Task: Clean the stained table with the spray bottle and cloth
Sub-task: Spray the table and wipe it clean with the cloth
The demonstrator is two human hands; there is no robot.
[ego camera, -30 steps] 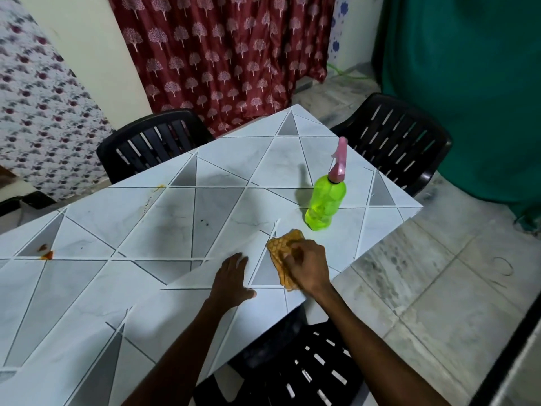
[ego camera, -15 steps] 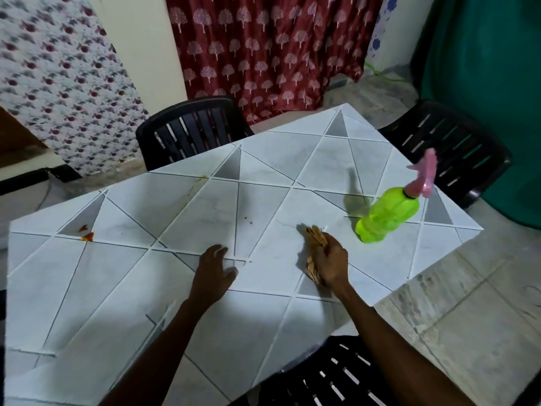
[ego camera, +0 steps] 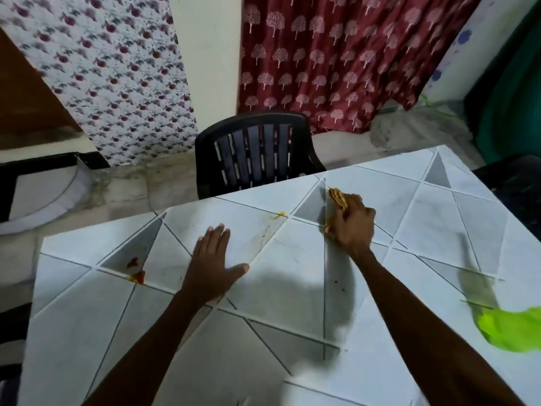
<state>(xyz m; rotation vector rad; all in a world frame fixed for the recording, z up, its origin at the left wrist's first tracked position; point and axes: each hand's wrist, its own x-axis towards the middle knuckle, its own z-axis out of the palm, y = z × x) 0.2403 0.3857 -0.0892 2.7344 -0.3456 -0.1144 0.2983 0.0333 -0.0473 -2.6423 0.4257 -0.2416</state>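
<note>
The table (ego camera: pixel 278 332) has a pale top with a grey triangle pattern. My right hand (ego camera: pixel 352 227) grips a bunched yellow-orange cloth (ego camera: pixel 338 197) and presses it on the tabletop near the far edge. A small yellow stain (ego camera: pixel 279 214) lies just left of the cloth, with faint specks trailing below it. A red-orange stain (ego camera: pixel 137 271) sits at the left of the table. My left hand (ego camera: pixel 212 265) rests flat on the top, fingers straight. The green spray bottle (ego camera: pixel 515 329) is blurred at the right edge, its top cut off.
A black plastic chair (ego camera: pixel 254 153) stands behind the table's far edge. Another dark chair (ego camera: pixel 515 189) is at the right. A red patterned curtain (ego camera: pixel 336 60) and a floral curtain (ego camera: pixel 111 71) hang at the back, with bare stone floor (ego camera: pixel 140 183) between.
My right hand has carried the cloth across the table away from the spray bottle to near the yellow stain. The left hand slid forward too. The view has swung left.
</note>
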